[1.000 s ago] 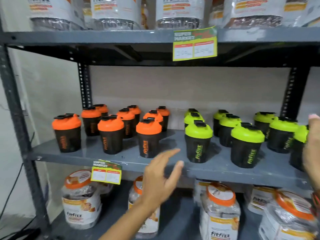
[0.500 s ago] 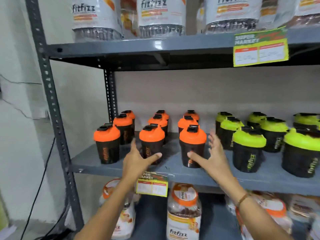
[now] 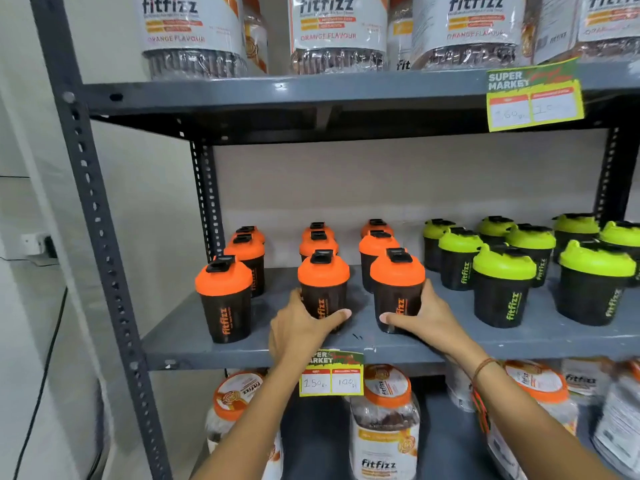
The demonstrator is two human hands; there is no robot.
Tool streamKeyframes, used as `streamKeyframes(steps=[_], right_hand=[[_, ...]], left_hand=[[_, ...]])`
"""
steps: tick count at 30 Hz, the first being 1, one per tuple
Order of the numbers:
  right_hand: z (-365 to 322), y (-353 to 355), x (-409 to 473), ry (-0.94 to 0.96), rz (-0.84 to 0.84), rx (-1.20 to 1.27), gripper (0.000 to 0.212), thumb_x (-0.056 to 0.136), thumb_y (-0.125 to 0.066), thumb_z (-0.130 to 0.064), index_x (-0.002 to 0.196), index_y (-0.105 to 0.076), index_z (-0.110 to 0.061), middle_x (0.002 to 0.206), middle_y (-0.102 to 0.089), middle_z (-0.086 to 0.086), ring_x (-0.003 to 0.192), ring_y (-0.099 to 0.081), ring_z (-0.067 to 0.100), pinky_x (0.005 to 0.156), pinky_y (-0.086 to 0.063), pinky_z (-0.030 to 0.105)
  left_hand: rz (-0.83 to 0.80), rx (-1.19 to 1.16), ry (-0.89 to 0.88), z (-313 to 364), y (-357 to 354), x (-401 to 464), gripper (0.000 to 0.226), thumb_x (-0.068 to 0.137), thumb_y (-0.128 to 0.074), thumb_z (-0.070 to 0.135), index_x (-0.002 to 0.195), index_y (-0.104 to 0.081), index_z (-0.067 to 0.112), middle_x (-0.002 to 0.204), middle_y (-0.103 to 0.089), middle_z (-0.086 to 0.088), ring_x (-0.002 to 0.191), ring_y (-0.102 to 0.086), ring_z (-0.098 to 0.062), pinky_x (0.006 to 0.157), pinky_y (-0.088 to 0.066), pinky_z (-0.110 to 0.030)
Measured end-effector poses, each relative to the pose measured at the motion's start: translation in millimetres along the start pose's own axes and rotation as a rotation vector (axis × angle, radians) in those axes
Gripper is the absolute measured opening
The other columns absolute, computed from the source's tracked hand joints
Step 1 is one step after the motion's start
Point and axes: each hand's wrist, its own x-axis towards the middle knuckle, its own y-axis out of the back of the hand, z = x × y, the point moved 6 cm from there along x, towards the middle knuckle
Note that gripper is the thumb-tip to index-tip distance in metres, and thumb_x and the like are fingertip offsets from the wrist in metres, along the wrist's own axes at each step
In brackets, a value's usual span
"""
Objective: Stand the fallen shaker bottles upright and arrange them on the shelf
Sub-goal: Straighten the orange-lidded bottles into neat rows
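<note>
Black shaker bottles stand upright on the grey middle shelf: several with orange lids on the left, several with green lids on the right. My left hand wraps the base of the front middle orange-lidded shaker. My right hand grips the base of the front right orange-lidded shaker. A third front orange-lidded shaker stands alone to the left. No bottle lies on its side in view.
Large Fitfizz jars fill the top shelf, and more jars stand on the lower shelf. Price tags hang from the shelf edges. A perforated grey upright frames the left side, with a white wall beyond.
The view has shifted left and closer to the orange-lidded bottles. Both hands, open and reaching before, now close around the two front orange-lidded shakers.
</note>
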Motion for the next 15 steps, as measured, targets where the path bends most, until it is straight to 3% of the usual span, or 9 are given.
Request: streamKeyframes(steps=[2, 6, 10, 12, 15], right_hand=[[-0.9, 0.8, -1.7, 0.021, -0.024, 0.034, 0.088, 0.055, -0.089, -0.047, 0.128, -0.043, -0.029, 0.128, -0.062, -0.005, 0.113, -0.061, 0.015, 0.093, -0.048, 0.032], [-2.5, 3.2, -3.7, 0.034, -0.049, 0.055, 0.093, 0.058, -0.09, -0.042, 0.137, -0.043, -0.026, 0.131, -0.062, -0.004, 0.116, -0.061, 0.016, 0.103, -0.049, 0.041], [-2.6, 3.0, -3.9, 0.03, -0.058, 0.05, 0.096, 0.056, -0.089, -0.047, 0.137, -0.042, -0.028, 0.13, -0.063, -0.006, 0.115, -0.062, 0.014, 0.101, -0.05, 0.039], [-1.8, 2.8, -3.5, 0.028, -0.052, 0.038, 0.096, 0.052, -0.088, -0.053, 0.132, -0.041, -0.032, 0.128, -0.063, -0.008, 0.114, -0.062, 0.013, 0.097, -0.05, 0.034], [-1.2, 3.2, -2.3, 0.029, -0.087, 0.151, 0.113, 0.047, -0.093, -0.055, 0.14, -0.032, -0.038, 0.135, -0.058, -0.011, 0.123, -0.057, 0.011, 0.102, -0.047, 0.036]], left_hand=[[0.019, 0.006, 0.002, 0.5, 1.7, -2.2, 0.094, 0.042, -0.058, 0.092, 0.112, -0.051, 0.03, 0.107, -0.07, 0.001, 0.101, -0.066, -0.029, 0.074, -0.051, -0.038], [0.04, 0.015, -0.004, 2.1, 4.5, -5.4, 0.096, 0.04, -0.056, 0.093, 0.112, -0.049, 0.029, 0.104, -0.071, -0.001, 0.099, -0.066, -0.031, 0.069, -0.049, -0.035], [-0.001, 0.011, -0.007, 2.9, 5.0, -7.7, 0.1, 0.041, -0.056, 0.093, 0.114, -0.048, 0.026, 0.109, -0.07, -0.002, 0.103, -0.065, -0.031, 0.077, -0.053, -0.042], [-0.095, 0.009, -0.008, 2.0, 4.1, -7.5, 0.105, 0.04, -0.062, 0.09, 0.121, -0.045, 0.026, 0.118, -0.067, -0.002, 0.11, -0.062, -0.031, 0.084, -0.051, -0.044], [-0.398, -0.077, -0.007, -3.3, 1.6, -6.2, 0.112, 0.037, -0.079, 0.074, 0.132, -0.038, 0.031, 0.131, -0.06, 0.004, 0.118, -0.057, -0.023, 0.095, -0.046, -0.039]])
